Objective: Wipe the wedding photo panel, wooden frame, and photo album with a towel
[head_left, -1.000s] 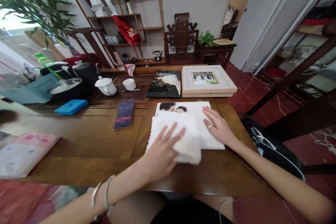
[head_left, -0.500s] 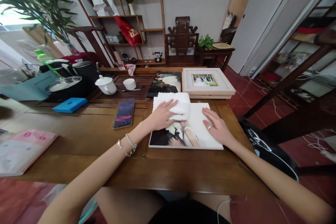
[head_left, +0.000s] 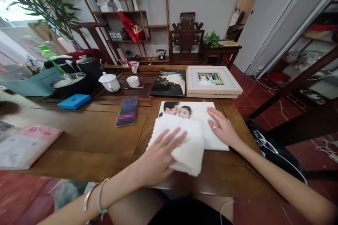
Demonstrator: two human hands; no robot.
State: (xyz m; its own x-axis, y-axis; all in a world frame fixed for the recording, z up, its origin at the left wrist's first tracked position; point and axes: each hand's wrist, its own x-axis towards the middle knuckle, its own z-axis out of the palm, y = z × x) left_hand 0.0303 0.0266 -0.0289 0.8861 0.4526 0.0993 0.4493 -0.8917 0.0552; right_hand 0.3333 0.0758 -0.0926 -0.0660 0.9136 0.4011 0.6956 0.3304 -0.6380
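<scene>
A white fluffy cloth [head_left: 188, 147] covers the lower left part of a white photo panel [head_left: 211, 137] and hangs past its near edge. My left hand [head_left: 161, 153] holds this cloth from above, its fingers spread over the top; part of the thumb side is hidden. On the panel's upper left shows a printed picture of two people, the rest of it under the cloth. My right hand [head_left: 221, 124], wearing a ring, lies flat with fingers extended on the panel's blank right side.
Behind the panel lie a dark photo print [head_left: 169, 84] and a stack of pale wooden frames [head_left: 213, 89]. To the left are a phone [head_left: 127, 110], a blue block [head_left: 74, 101], a white lidded cup [head_left: 109, 82], a small white cup [head_left: 133, 82] and a pink-white package [head_left: 31, 144].
My left hand has drawn the cloth toward me, from the panel's far side over its near edge. The upper part of the picture is now uncovered. My right hand stays on the panel.
</scene>
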